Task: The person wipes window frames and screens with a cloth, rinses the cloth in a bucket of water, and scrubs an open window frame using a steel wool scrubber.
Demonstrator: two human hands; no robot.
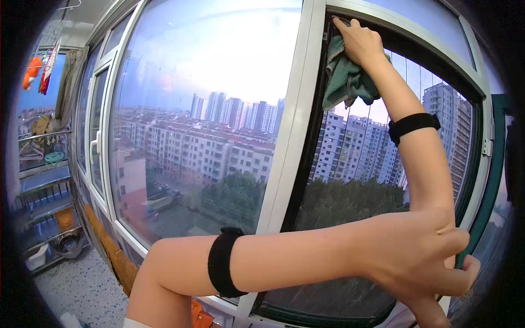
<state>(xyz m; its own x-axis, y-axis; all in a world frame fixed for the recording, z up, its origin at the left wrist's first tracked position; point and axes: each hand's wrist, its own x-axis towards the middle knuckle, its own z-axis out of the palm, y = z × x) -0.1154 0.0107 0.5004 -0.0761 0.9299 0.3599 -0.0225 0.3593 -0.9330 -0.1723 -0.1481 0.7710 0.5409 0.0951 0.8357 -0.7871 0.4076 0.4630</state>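
Note:
My right hand (362, 44) is raised to the upper left corner of the dark inner window frame (437, 57). A green cloth (350, 82) hangs crumpled from its grip, and a finger reaches into the corner. My left hand (424, 257) crosses in front of my right arm near the elbow, at the lower right of the window. Its fingers are curled; what they grip, if anything, is hidden. Black straps (225, 262) circle both forearms. Thin vertical wires run across the opening behind the cloth.
A white post (293, 126) separates the opening from a large glass pane (191, 109). On the far left stands a metal shelf (46, 188) with an orange pot (64, 217) and basins. The opened green-edged sash (495, 164) stands at right.

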